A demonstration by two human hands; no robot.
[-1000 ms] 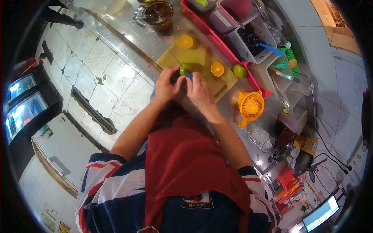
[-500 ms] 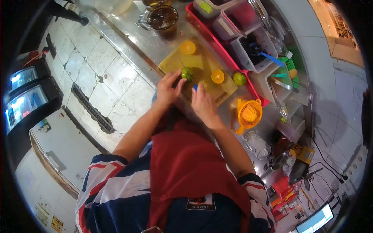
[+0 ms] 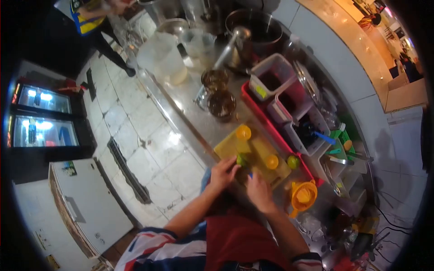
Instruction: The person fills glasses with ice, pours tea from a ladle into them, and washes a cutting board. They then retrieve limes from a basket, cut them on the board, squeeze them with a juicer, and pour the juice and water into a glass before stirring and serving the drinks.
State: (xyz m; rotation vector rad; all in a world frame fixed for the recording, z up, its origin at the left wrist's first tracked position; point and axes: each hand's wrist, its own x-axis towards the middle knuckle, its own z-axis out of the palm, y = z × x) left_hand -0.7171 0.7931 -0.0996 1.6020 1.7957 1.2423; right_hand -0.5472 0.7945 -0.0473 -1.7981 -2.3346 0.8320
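On the yellow cutting board (image 3: 229,147), my left hand (image 3: 223,172) steadies a green-skinned orange (image 3: 242,160) with its fingertips, near the board's front edge. Closed around a blue-handled knife (image 3: 250,175), my right hand (image 3: 259,192) is just to the right of the fruit. The blade is too blurred to make out. Two orange halves lie cut side up: one half (image 3: 243,132) at the far end of the board, another half (image 3: 271,161) towards the right. A whole green orange (image 3: 293,162) sits just off the board's right side.
An orange citrus juicer (image 3: 304,198) stands right of the board. Beyond the board are glass jugs of dark liquid (image 3: 221,103) and a large steel pot (image 3: 254,31). A red tray (image 3: 261,118) with plastic containers runs along the back. A person (image 3: 92,20) stands at upper left.
My view has tilted up, so the board and hands appear lower and further right, and the pot and another person have come into view. Both hands stay at the fruit.
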